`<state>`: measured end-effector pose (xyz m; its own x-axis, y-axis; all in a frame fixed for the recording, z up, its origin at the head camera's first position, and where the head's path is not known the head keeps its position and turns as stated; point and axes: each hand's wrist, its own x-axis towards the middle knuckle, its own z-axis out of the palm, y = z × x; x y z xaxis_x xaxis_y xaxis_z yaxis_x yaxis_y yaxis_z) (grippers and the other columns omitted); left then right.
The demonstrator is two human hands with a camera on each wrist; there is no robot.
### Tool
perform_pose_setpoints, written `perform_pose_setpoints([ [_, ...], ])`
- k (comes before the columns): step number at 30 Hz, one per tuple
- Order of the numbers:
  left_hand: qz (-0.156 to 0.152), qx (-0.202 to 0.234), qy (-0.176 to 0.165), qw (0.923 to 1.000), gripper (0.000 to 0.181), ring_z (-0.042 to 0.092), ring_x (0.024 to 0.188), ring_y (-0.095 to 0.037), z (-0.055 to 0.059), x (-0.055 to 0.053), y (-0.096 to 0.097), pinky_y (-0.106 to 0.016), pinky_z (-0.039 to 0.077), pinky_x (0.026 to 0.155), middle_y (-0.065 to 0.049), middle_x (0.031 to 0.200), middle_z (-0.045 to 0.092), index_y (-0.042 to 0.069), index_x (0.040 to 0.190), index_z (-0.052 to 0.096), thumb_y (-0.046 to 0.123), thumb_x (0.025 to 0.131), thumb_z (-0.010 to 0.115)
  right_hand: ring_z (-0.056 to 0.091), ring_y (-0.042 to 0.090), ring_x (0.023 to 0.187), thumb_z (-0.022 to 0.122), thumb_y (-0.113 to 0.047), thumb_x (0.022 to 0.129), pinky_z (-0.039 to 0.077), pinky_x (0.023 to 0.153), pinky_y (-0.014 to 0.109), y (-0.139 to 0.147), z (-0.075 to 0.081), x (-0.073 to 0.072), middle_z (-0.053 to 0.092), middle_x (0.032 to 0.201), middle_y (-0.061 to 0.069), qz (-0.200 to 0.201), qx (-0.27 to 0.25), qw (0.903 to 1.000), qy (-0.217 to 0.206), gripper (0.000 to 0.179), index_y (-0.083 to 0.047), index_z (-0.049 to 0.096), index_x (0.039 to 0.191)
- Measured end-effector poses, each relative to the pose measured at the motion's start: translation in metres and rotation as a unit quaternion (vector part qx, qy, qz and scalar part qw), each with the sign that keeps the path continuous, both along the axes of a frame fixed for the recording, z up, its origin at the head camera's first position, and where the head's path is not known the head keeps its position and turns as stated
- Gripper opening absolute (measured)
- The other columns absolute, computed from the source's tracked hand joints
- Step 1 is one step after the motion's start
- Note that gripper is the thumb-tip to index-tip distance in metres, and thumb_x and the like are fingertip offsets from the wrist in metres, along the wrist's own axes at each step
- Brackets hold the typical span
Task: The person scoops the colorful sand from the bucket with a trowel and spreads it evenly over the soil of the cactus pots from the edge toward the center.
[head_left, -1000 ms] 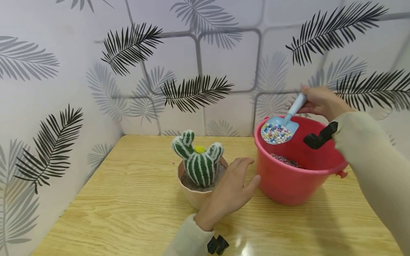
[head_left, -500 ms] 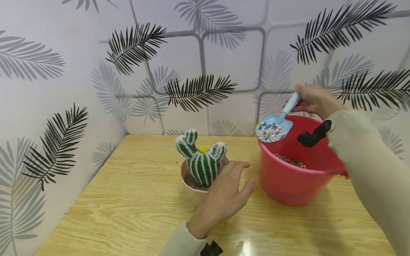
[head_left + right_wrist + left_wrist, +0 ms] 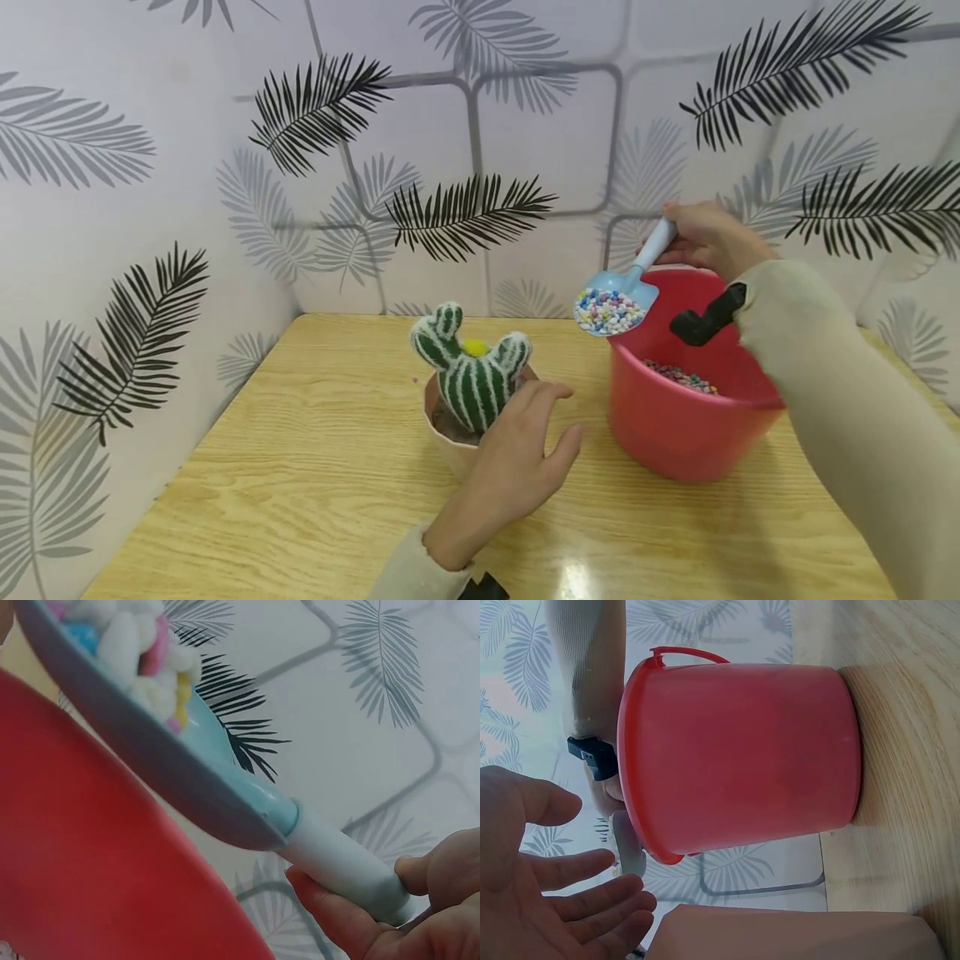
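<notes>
My right hand (image 3: 708, 237) grips the pale handle of a light blue shovel (image 3: 651, 250), pinched between thumb and fingers in the right wrist view. Small multicoloured pellets (image 3: 609, 312) fill its scoop, which overhangs the left rim of a red bucket (image 3: 690, 433). More pellets (image 3: 681, 379) lie at the bottom of that bucket. To the left stands a peach pot (image 3: 450, 450) of brown soil with a green and white fuzzy cactus (image 3: 477, 392) topped by a yellow flower. My left hand (image 3: 513, 458), fingers relaxed and holding nothing, is beside the pot's right side, partly covering it.
Both bucket and pot stand on a light wooden table (image 3: 300, 467). Leaf-patterned walls (image 3: 525, 133) close off the back and left. A tiny pink speck (image 3: 415, 381) lies on the table left of the pot.
My right hand has carried the loaded shovel leftward, from above the bucket to past its left rim, closer to the cactus. My left hand has drawn slightly down and left.
</notes>
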<state>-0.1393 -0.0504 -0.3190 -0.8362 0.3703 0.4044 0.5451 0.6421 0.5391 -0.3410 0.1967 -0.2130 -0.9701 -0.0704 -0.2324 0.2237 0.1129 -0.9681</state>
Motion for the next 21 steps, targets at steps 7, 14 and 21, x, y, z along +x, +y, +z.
perform_pose_setpoints([
  [7,0.006,-0.004,0.024,0.9997,0.033,0.056,0.114,-0.021,-0.001,0.004,-0.008,-0.035,0.048,0.095,-0.009,0.121,0.059,0.004,0.123,0.057,0.019,0.093,0.057,0.065,0.014,0.059,0.031,-0.029,0.103,0.057,0.057,0.029,-0.013,-0.005,-0.003,0.06,0.064,0.004,0.007,-0.027,0.9996,0.006,0.027,-0.005,0.039,0.097],
  [14,0.009,0.007,0.015,0.9998,0.033,0.056,0.113,-0.02,-0.004,0.008,-0.017,-0.036,0.049,0.093,-0.01,0.122,0.058,0.003,0.123,0.057,0.017,0.094,0.056,0.064,0.014,0.058,0.03,-0.028,0.103,0.057,0.056,0.029,-0.024,-0.006,-0.003,0.058,0.066,0.005,0.006,-0.038,0.9993,-0.001,0.023,-0.006,0.038,0.098],
  [21,0.02,0.013,0.001,0.9997,0.033,0.054,0.116,-0.021,-0.007,0.014,-0.028,-0.037,0.049,0.093,-0.01,0.123,0.057,0.002,0.123,0.056,0.019,0.094,0.056,0.062,0.013,0.057,0.03,-0.026,0.103,0.057,0.054,0.029,-0.035,-0.008,-0.005,0.055,0.066,0.005,0.005,-0.037,0.9993,0.003,0.022,-0.007,0.038,0.097],
])
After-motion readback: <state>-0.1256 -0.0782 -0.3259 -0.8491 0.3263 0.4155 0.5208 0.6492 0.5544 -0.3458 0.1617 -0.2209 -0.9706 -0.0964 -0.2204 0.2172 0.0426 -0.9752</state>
